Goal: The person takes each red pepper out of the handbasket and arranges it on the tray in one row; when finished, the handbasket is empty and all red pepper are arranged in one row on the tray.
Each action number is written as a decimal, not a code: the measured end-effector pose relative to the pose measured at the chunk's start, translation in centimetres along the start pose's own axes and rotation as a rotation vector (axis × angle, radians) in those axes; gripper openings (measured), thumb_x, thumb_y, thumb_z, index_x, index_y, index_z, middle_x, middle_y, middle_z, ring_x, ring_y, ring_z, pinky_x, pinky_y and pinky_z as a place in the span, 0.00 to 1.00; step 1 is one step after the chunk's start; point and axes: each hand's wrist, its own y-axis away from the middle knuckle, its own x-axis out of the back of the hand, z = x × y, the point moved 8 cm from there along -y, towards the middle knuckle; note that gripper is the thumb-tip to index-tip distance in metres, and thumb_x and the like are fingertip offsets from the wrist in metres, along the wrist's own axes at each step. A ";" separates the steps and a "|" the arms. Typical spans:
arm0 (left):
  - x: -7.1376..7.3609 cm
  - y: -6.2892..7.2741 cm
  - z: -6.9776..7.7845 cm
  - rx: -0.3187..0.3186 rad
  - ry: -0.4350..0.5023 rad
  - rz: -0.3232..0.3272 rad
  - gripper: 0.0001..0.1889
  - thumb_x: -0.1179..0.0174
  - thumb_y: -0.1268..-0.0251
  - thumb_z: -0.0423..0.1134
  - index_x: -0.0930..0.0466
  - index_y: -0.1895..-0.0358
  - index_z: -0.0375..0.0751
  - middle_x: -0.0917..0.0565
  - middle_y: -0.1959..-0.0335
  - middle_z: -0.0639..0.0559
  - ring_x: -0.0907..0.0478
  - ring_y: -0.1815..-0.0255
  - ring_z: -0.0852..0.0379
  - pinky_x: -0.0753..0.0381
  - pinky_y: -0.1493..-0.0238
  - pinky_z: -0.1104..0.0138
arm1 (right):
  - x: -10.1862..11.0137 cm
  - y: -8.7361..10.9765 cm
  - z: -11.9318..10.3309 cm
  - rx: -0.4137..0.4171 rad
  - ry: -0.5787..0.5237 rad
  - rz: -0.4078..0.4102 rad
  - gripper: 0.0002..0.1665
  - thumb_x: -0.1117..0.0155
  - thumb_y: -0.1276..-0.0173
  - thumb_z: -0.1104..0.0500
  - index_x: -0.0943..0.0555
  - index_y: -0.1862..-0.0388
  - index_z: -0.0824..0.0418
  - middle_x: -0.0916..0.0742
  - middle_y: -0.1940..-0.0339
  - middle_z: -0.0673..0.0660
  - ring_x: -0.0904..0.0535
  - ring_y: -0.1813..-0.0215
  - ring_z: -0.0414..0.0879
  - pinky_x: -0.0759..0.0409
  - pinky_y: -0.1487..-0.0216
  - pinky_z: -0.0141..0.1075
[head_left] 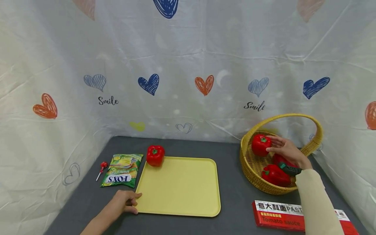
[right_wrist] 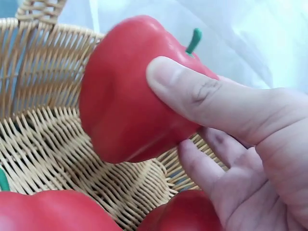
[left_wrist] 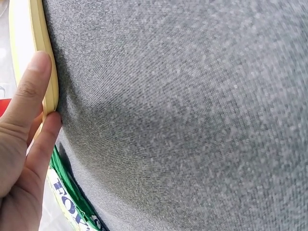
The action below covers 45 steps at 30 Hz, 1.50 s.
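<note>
Between thumb and fingers of our right hand (head_left: 284,150) we clamp a glossy red bell pepper (head_left: 260,146) over the round yellow wicker basket (head_left: 244,163); our left hand (head_left: 124,200) pinches a flat yellow tray (head_left: 179,187), probably for steadying.

Head view forward, downward, wrist views close (right shares basket (head_left: 246,164))

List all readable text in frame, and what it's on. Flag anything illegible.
"Smile" – twice on the backdrop, left and right.
"FOX'S" – green-and-yellow packet, upside down in the head view.
"意大利面" – red-and-white box.
"PAST" – same box, cut off by the sleeve.
"Tomato sauce" – same box, lower.
Too small or blurred: the packet's other lettering, the box's yellow line, and print at its right end.
</note>
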 end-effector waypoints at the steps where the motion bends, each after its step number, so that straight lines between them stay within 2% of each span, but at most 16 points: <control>1: 0.0 0.0 0.1 -0.008 0.000 0.002 0.16 0.24 0.61 0.35 0.18 0.71 0.29 0.15 0.69 0.46 0.27 0.71 0.71 0.22 0.71 0.72 | -0.1 0.1 0.0 0.009 -0.021 -0.008 0.42 0.36 0.32 0.55 0.44 0.27 0.69 0.32 0.30 0.69 0.36 0.30 0.59 0.25 0.43 0.43; 4: 0.1 -0.1 0.2 -0.024 -0.019 0.010 0.14 0.23 0.61 0.36 0.21 0.76 0.36 0.14 0.66 0.43 0.25 0.67 0.70 0.21 0.70 0.72 | -0.4 0.5 0.0 0.049 -0.100 -0.043 0.39 0.37 0.32 0.60 0.42 0.27 0.67 0.23 0.36 0.52 0.27 0.38 0.40 0.23 0.47 0.36; 6: 0.1 0.0 0.3 -0.025 -0.021 0.010 0.14 0.23 0.61 0.36 0.21 0.76 0.36 0.14 0.66 0.43 0.25 0.67 0.70 0.21 0.69 0.72 | -0.6 0.8 -0.3 0.091 -0.162 -0.071 0.36 0.39 0.32 0.64 0.40 0.28 0.66 0.20 0.42 0.43 0.23 0.45 0.32 0.22 0.49 0.35; 8: 0.0 0.0 0.3 -0.021 -0.024 0.008 0.14 0.23 0.61 0.36 0.20 0.75 0.34 0.15 0.67 0.43 0.25 0.67 0.70 0.21 0.70 0.72 | -1.0 1.1 -0.7 0.137 -0.203 -0.102 0.34 0.40 0.32 0.68 0.38 0.28 0.65 0.19 0.45 0.37 0.22 0.46 0.31 0.22 0.50 0.34; 10: 0.0 0.0 0.2 -0.014 -0.021 0.006 0.14 0.23 0.61 0.36 0.19 0.75 0.33 0.15 0.67 0.44 0.25 0.68 0.71 0.21 0.70 0.72 | -1.3 1.5 -1.2 0.171 -0.227 -0.117 0.33 0.41 0.32 0.70 0.36 0.29 0.64 0.19 0.46 0.35 0.22 0.47 0.32 0.22 0.51 0.32; 12: 0.0 0.0 0.2 -0.003 -0.010 0.002 0.14 0.23 0.61 0.35 0.19 0.74 0.32 0.15 0.67 0.44 0.26 0.68 0.71 0.21 0.70 0.72 | -1.6 2.0 -1.8 0.198 -0.227 -0.127 0.33 0.41 0.33 0.71 0.36 0.29 0.66 0.21 0.44 0.34 0.23 0.45 0.31 0.22 0.51 0.31; 14: -0.1 0.0 0.1 0.012 -0.002 0.000 0.16 0.24 0.61 0.35 0.17 0.69 0.28 0.17 0.72 0.50 0.27 0.71 0.71 0.21 0.70 0.72 | -1.9 2.6 -2.2 0.202 -0.249 -0.127 0.34 0.41 0.33 0.72 0.36 0.29 0.66 0.21 0.44 0.35 0.23 0.44 0.30 0.22 0.51 0.31; 15: -0.1 0.0 0.1 0.010 -0.010 0.002 0.15 0.24 0.61 0.35 0.17 0.71 0.29 0.16 0.70 0.51 0.27 0.69 0.71 0.21 0.70 0.72 | -2.0 2.9 -2.4 0.201 -0.269 -0.126 0.33 0.41 0.33 0.72 0.35 0.29 0.65 0.20 0.44 0.35 0.24 0.44 0.30 0.22 0.51 0.31; 19: -0.1 0.0 0.1 0.010 -0.008 0.003 0.20 0.24 0.61 0.35 0.16 0.64 0.25 0.20 0.75 0.56 0.29 0.73 0.72 0.22 0.71 0.72 | -2.5 4.5 -3.1 0.187 -0.365 -0.141 0.32 0.44 0.33 0.74 0.31 0.31 0.56 0.18 0.45 0.39 0.23 0.44 0.31 0.21 0.51 0.33; 22: -0.1 0.0 0.3 -0.022 -0.012 0.010 0.16 0.23 0.62 0.36 0.17 0.71 0.29 0.15 0.71 0.46 0.24 0.68 0.70 0.21 0.71 0.72 | -3.0 6.0 -3.8 0.180 -0.427 -0.158 0.32 0.45 0.32 0.75 0.28 0.34 0.50 0.17 0.45 0.41 0.21 0.45 0.34 0.21 0.51 0.34; 26: 0.2 0.1 0.4 -0.053 -0.045 0.028 0.16 0.22 0.63 0.37 0.24 0.81 0.40 0.16 0.62 0.31 0.20 0.59 0.63 0.21 0.70 0.73 | -4.0 7.8 -5.0 0.170 -0.447 -0.146 0.32 0.44 0.33 0.75 0.28 0.34 0.51 0.17 0.45 0.42 0.21 0.45 0.36 0.21 0.51 0.35; 30: 0.1 0.0 0.3 -0.039 -0.037 0.018 0.16 0.23 0.63 0.36 0.25 0.81 0.40 0.15 0.61 0.32 0.20 0.59 0.64 0.21 0.69 0.73 | -5.2 8.9 -6.1 0.139 -0.413 -0.099 0.32 0.41 0.33 0.72 0.29 0.33 0.53 0.17 0.47 0.39 0.21 0.46 0.34 0.21 0.52 0.34; 34: 0.3 0.1 0.4 -0.046 -0.041 0.022 0.16 0.23 0.62 0.37 0.25 0.81 0.40 0.15 0.61 0.33 0.21 0.59 0.64 0.21 0.69 0.72 | -6.8 9.1 -7.3 0.134 -0.422 -0.096 0.32 0.41 0.32 0.71 0.31 0.31 0.53 0.18 0.46 0.38 0.21 0.46 0.33 0.21 0.52 0.35; 41: 0.3 0.1 0.1 -0.023 -0.040 0.026 0.15 0.23 0.63 0.37 0.22 0.79 0.36 0.14 0.63 0.35 0.20 0.59 0.63 0.21 0.68 0.72 | -9.9 8.0 -8.8 0.213 -0.560 -0.198 0.32 0.45 0.33 0.75 0.30 0.32 0.55 0.18 0.42 0.44 0.23 0.42 0.37 0.22 0.49 0.38; 44: 0.2 0.1 0.1 -0.022 -0.056 0.031 0.15 0.22 0.63 0.37 0.23 0.79 0.37 0.15 0.62 0.34 0.18 0.59 0.58 0.21 0.68 0.72 | -11.3 7.0 -8.9 0.224 -0.602 -0.237 0.33 0.45 0.34 0.77 0.31 0.31 0.57 0.18 0.41 0.45 0.23 0.40 0.39 0.23 0.48 0.38; 45: 0.3 0.1 0.1 -0.028 -0.074 0.039 0.17 0.22 0.64 0.37 0.26 0.81 0.41 0.15 0.60 0.33 0.18 0.56 0.56 0.21 0.68 0.72 | -11.8 6.7 -8.9 0.227 -0.607 -0.246 0.34 0.45 0.34 0.77 0.32 0.31 0.59 0.19 0.41 0.45 0.23 0.40 0.39 0.23 0.48 0.38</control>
